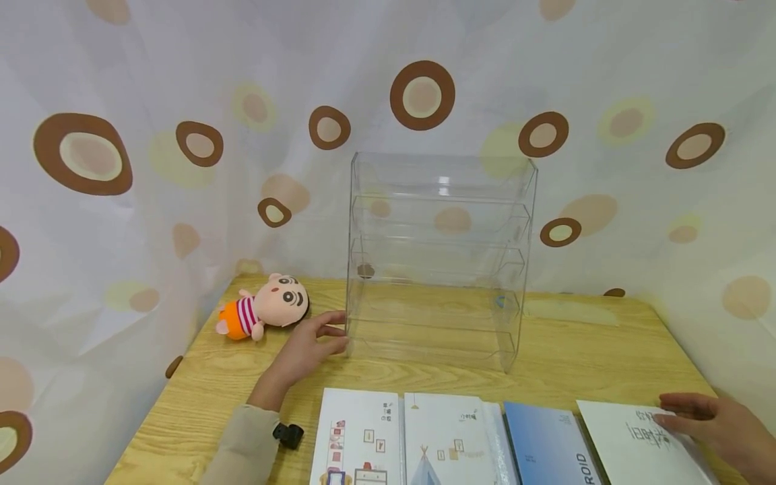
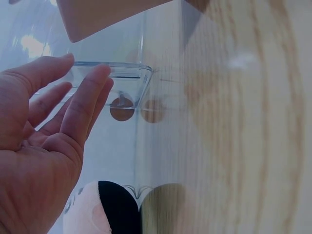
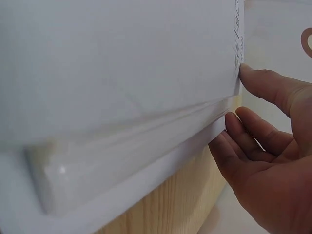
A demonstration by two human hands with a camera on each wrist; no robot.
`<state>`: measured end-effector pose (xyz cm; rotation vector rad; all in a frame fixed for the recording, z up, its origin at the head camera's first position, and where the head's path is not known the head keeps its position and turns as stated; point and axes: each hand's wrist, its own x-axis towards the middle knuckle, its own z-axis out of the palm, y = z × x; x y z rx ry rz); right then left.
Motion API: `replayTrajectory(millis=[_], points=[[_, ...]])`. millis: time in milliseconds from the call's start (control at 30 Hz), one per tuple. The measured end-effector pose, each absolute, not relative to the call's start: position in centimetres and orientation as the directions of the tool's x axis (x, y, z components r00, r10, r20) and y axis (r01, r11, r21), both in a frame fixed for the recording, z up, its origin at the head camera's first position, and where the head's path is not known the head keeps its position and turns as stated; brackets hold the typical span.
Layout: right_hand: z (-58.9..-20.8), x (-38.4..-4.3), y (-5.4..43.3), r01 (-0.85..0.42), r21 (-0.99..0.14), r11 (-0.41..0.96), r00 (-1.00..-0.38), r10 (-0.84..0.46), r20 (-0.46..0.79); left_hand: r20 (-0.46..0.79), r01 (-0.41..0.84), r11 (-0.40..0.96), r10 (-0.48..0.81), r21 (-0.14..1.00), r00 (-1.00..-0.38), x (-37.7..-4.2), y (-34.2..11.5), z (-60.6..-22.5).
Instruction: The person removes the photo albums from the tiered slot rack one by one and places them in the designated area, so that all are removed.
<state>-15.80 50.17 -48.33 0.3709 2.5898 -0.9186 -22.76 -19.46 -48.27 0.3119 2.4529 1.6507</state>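
Note:
A clear acrylic rack (image 1: 439,323) with several tiers stands upright on the wooden table. My left hand (image 1: 312,345) is at its left side, the fingertips at the panel's edge and the fingers fairly straight. In the left wrist view that hand (image 2: 53,126) reaches toward the clear rim (image 2: 112,65). At the right, my right hand (image 1: 721,428) holds the far right corner of a white book (image 1: 636,438). The right wrist view shows the thumb on the book's cover (image 3: 122,63) and the curled fingers (image 3: 243,139) at its lower edge.
Left of the white book lie a blue book (image 1: 545,438) and two white illustrated books (image 1: 358,417) in a row. A plush doll (image 1: 261,306) lies at the back left. Patterned curtain (image 1: 291,67) surrounds the table (image 1: 582,350). Tape (image 1: 570,312) is stuck at the back right.

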Motion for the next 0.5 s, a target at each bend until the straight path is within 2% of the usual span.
replayTrajectory(millis=[200,500], points=[[-48.43,-15.46,49.95,0.317,-0.542,0.778,-0.916,0.104,-0.387,-0.023,0.081,0.364,0.274,0.928,-0.961,-22.87,-19.4,-48.21],[-48.42,-15.29,49.28,0.344,-0.543,0.766,-0.911,0.132,-0.391,-0.024,0.079,0.37,0.267,0.926,-0.963,-22.69,-19.48,-48.18]])
